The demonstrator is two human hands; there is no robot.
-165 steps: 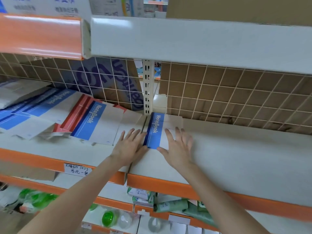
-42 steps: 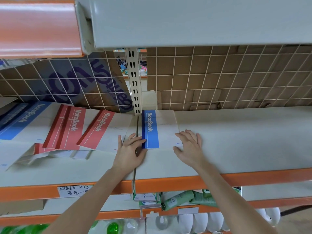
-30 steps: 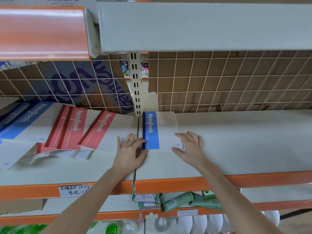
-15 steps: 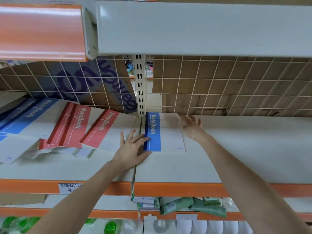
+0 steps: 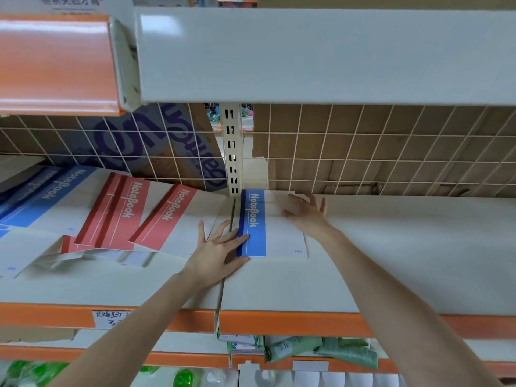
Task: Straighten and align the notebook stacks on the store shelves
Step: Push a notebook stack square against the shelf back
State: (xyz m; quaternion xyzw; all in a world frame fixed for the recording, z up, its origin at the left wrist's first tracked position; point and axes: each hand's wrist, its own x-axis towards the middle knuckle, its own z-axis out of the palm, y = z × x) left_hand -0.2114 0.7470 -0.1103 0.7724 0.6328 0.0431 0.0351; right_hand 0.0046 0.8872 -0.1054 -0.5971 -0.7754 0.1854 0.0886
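Head view: we square a blue-spined notebook stack (image 5: 272,227) at the shelf's (image 5: 391,261) left end, just right of the slotted upright (image 5: 233,152). Our left hand (image 5: 216,254) lies flat, fingers spread, braced against the spine corner as a stop. Our right hand (image 5: 308,213), fingers splayed and straight, reaches over the far right corner, likely to nudge the stack back. Left of our left hand, red notebooks (image 5: 134,213) lie fanned, seemingly unsorted.
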